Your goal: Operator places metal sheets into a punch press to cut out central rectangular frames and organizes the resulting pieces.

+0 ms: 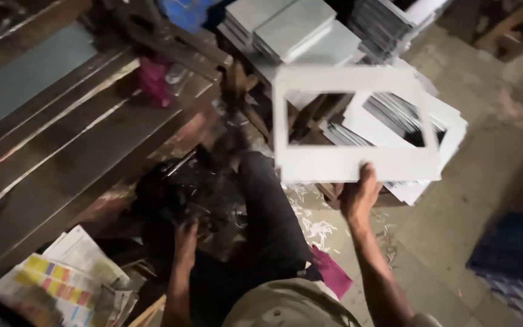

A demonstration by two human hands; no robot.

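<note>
My right hand (359,197) grips the lower edge of a white cardboard frame (341,165) with a rectangular window cut out of it, held up in the air over a stack of similar white frames (449,130). My left hand (186,237) is lower, reaching down into a dark heap of scrap (183,188) by my knee; its fingers are blurred and dim. My dark trouser leg (270,212) lies between the two hands.
Stacks of grey boards (295,27) sit at the top. A long dark wooden bench (74,139) runs along the left. Printed paper sheets (62,278) lie at the bottom left, white paper shavings (316,227) on the concrete floor, a blue crate (513,248) at right.
</note>
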